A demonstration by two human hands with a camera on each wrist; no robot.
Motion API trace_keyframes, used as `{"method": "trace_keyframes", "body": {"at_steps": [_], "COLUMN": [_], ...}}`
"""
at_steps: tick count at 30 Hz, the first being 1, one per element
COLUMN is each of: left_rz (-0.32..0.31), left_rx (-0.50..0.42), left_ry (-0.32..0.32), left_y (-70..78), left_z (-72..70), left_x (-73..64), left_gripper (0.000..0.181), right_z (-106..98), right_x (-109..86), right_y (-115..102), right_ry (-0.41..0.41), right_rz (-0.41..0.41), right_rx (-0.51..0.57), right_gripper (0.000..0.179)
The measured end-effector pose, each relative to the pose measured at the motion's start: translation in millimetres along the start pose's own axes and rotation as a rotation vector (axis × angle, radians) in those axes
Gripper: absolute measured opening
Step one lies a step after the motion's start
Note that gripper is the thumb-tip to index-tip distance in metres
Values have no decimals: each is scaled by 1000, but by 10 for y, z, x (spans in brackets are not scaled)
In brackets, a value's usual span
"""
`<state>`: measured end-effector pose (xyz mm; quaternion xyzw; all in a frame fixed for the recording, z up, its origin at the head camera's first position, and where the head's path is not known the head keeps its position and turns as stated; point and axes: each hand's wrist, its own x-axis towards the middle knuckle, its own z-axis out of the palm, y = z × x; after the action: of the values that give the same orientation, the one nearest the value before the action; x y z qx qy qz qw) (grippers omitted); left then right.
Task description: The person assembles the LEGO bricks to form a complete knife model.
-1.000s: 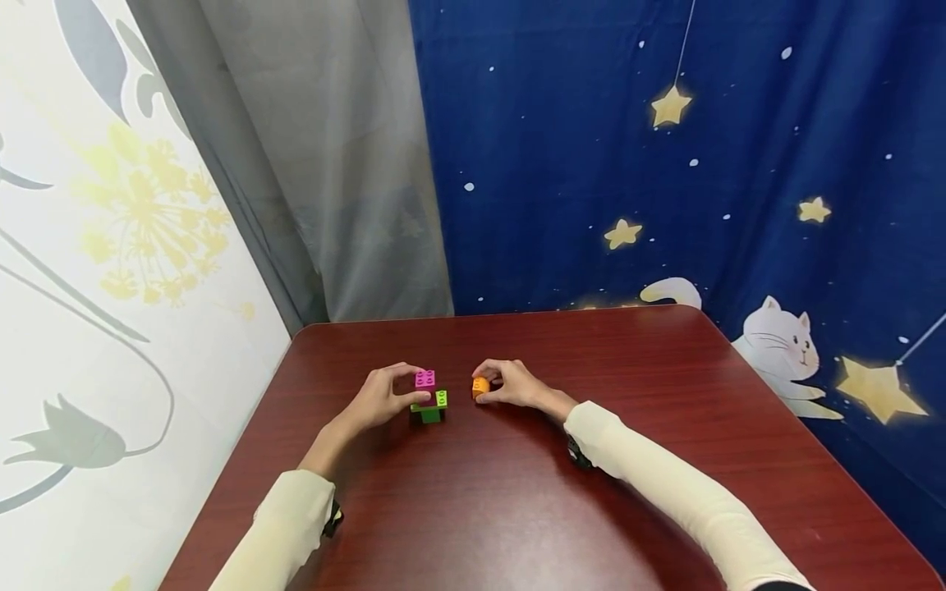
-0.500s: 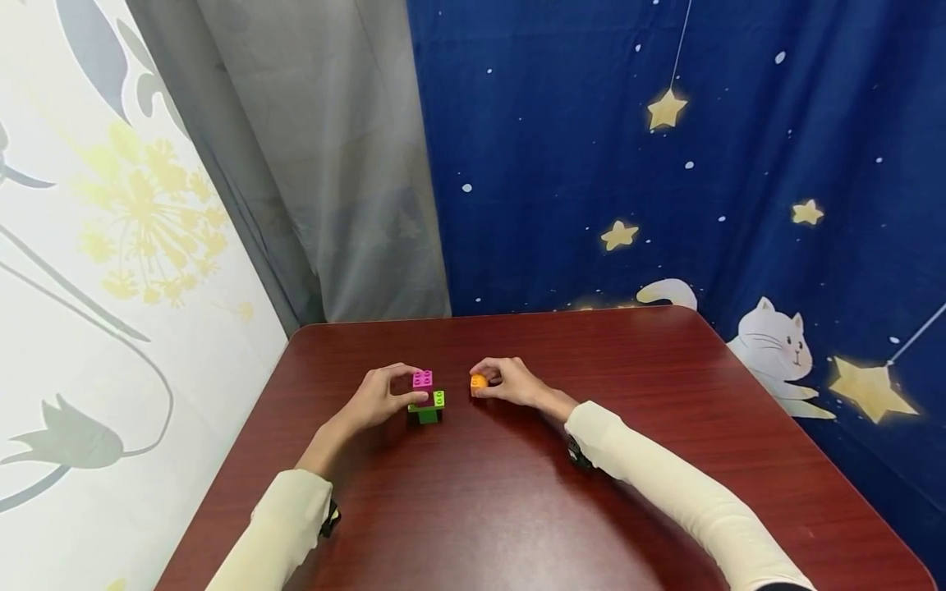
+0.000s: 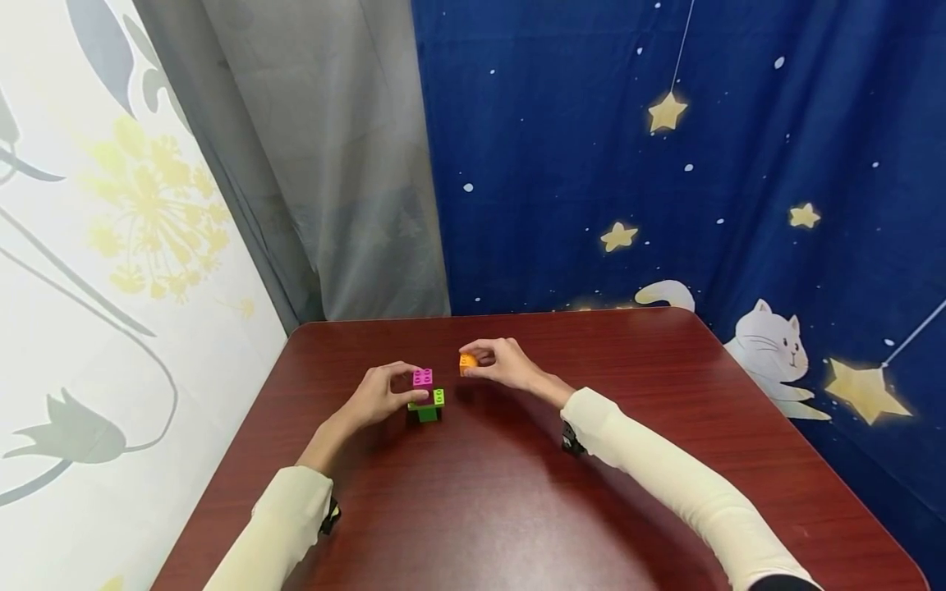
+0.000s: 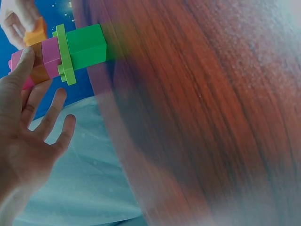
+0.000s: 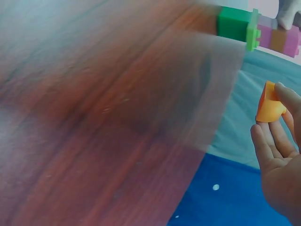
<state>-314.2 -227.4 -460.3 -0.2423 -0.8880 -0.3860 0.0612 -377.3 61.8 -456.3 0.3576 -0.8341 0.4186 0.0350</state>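
Observation:
A stack of toy building bricks stands upright on the table. Its green brick is lowest, then a wider light green plate, a pink brick, a brown brick and another pink brick on top. My left hand pinches the stack near its top between thumb and forefinger, the other fingers spread apart in the left wrist view. To the right of the stack and farther back, my right hand pinches an orange brick with one rounded side, held above the table and apart from the stack.
The reddish-brown wooden table extends on all sides of the hands. Behind it hang a grey curtain and a blue curtain with stars. A white flowered panel borders the left side.
My right hand has raised the orange brick and carried it slightly left and away from me. My left hand keeps its hold on the stack, nearly still.

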Motion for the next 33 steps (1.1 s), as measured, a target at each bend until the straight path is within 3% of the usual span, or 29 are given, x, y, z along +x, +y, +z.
{"method": "trace_keyframes", "body": {"at_steps": [14, 20, 28, 33], "left_rz": [24, 4, -22, -5], "left_rx": [23, 18, -4, -6], "left_ry": [21, 19, -2, -5], "left_y": [-9, -2, -3, 0], "left_z": [31, 18, 2, 0], "left_x": [-4, -14, -11, -17], "left_gripper": [41, 41, 42, 43], "right_z": [55, 131, 252, 320], "right_x": [153, 198, 244, 257], "right_y": [-336, -435, -531, -562], "right_ry": [-4, -20, -39, -38], "right_rz": [-59, -107, -112, -111], "right_rx": [66, 92, 97, 105], "right_gripper": [39, 39, 37, 38]}}
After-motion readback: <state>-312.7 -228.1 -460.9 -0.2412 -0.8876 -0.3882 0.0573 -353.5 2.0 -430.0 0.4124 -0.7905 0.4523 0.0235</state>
